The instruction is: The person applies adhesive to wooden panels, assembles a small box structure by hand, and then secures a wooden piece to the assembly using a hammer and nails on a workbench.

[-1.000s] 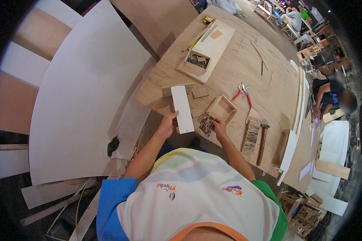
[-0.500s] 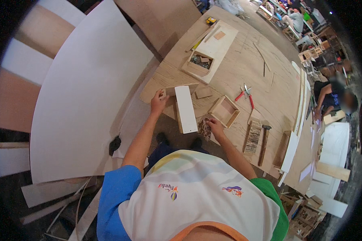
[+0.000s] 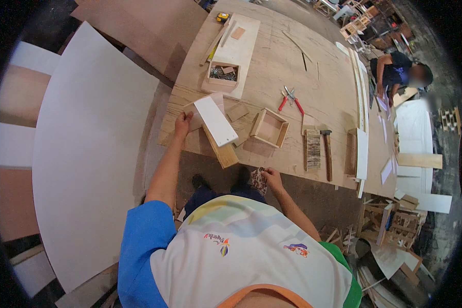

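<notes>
At the near left edge of the table, my left hand [image 3: 183, 124] is closed on the corner of a wooden box frame [image 3: 219, 149]. Its white face board [image 3: 215, 121] is turned upward and slants toward me, with small dark dots near its lower end. My right hand [image 3: 273, 178] pinches a crumpled brown-and-white patterned cloth [image 3: 258, 180], which hangs just off the table's front edge. Right of the frame, a shallow open wooden box [image 3: 270, 128] rests on the table. Thin wood pieces [image 3: 237, 111] lie between the two.
Red-handled pliers [image 3: 291, 100], a rough wood block [image 3: 312, 150] and a hammer [image 3: 327, 156] lie to the right. A box of metal fasteners [image 3: 224, 73] and a tape measure [image 3: 222, 17] sit farther back. A large white panel [image 3: 95, 154] stands left. Another person [image 3: 395, 74] works at the far right.
My right hand has drawn the cloth back from beside the frame toward me. The frame has tilted, its white board now more slanted. My view has swung right.
</notes>
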